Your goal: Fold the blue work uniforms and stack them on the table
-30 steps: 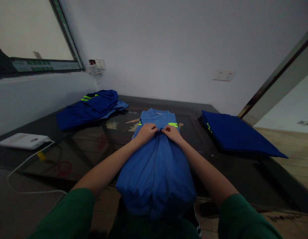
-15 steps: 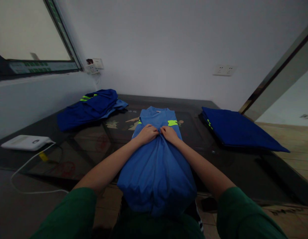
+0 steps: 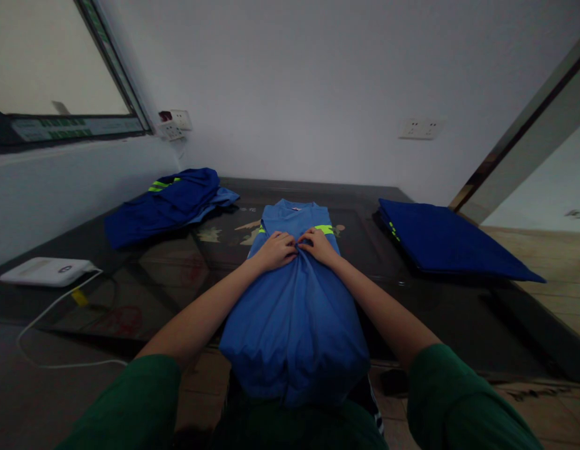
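A light blue work shirt (image 3: 297,312) with yellow-green stripes lies on the dark table in front of me. Its collar points toward the wall, and its lower part bulges over the table's near edge toward my body. My left hand (image 3: 277,250) is closed on the shirt front at the middle. Close beside it, my right hand (image 3: 317,245) pinches the same gathered spot, from which creases fan out toward me. Whatever small part sits between the fingertips is too hidden to make out.
At the back left lies a rumpled pile of blue clothes (image 3: 170,203). A folded dark blue garment (image 3: 449,240) rests on the right. On the left is a white power bank (image 3: 46,271) with a white cable (image 3: 41,312). The dark table (image 3: 384,312) meets the wall behind.
Both hands stay at the same spot on the shirt front. The right fingers have lifted and bent slightly more. The view has shifted a little.
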Demonstrator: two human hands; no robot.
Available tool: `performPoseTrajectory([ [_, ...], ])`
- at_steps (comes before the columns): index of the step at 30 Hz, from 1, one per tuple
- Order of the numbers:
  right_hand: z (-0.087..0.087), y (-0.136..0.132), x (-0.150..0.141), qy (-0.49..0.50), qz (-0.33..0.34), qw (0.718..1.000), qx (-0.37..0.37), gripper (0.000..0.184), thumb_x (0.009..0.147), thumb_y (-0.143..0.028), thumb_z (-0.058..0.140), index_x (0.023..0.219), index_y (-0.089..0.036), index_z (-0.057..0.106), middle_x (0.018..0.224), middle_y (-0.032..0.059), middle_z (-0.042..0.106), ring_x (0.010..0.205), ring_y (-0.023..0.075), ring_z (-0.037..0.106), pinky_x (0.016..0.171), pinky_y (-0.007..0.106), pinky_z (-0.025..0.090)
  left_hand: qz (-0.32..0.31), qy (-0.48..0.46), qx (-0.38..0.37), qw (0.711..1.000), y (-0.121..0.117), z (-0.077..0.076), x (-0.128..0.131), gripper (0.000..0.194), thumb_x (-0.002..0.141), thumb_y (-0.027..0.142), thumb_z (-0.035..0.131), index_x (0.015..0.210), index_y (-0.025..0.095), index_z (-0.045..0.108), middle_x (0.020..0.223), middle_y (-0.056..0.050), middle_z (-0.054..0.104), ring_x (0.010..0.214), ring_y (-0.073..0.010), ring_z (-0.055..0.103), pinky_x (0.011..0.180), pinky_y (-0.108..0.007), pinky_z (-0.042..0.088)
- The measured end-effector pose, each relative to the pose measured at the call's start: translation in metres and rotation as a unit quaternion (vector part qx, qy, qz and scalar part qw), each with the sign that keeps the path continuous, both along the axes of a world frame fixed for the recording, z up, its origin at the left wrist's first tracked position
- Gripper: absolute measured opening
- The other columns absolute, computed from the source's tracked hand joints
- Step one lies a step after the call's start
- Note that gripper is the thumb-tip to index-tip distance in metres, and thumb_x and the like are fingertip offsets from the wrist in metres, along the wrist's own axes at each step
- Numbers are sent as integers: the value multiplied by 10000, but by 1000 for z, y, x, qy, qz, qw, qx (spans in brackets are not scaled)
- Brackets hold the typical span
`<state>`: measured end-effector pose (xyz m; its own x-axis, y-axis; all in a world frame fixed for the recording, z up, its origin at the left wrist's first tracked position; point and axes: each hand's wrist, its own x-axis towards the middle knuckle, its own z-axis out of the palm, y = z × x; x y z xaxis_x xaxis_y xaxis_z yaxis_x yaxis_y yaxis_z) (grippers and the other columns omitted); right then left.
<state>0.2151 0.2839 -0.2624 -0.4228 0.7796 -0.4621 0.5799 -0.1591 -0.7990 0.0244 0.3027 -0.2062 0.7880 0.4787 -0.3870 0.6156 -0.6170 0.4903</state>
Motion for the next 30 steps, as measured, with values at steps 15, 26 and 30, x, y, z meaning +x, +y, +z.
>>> performPoseTrajectory([
  [15, -8, 14, 5, 18, 51, 997, -52, 159, 887, -205, 526, 1001, -145, 620, 969, 54, 652, 931, 164, 530, 868, 284, 379, 7, 5, -22, 1000, 0, 5, -1, 183, 876, 318, 547, 980, 196, 635, 977, -64, 676, 921, -198, 609, 868, -334, 393],
  [26, -18, 8, 7, 64, 52, 996, -36, 211, 865, -197, 584, 1049, -123, 658, 1054, 83, 683, 962, 158, 589, 925, 294, 389, 142, 68, -135, 978, -10, 111, 39, 190, 922, 276, 475, 901, 190, 643, 855, -47, 693, 758, -176, 638, 656, -275, 434],
  [30, -26, 3, 9, 89, 34, 995, -17, 251, 832, -270, 652, 1031, -121, 681, 1021, 101, 689, 940, 185, 604, 877, 305, 428, 172, 181, -298, 921, -70, 200, 50, 341, 916, 443, 485, 753, 202, 663, 706, -39, 695, 620, -166, 637, 558, -261, 422],
])
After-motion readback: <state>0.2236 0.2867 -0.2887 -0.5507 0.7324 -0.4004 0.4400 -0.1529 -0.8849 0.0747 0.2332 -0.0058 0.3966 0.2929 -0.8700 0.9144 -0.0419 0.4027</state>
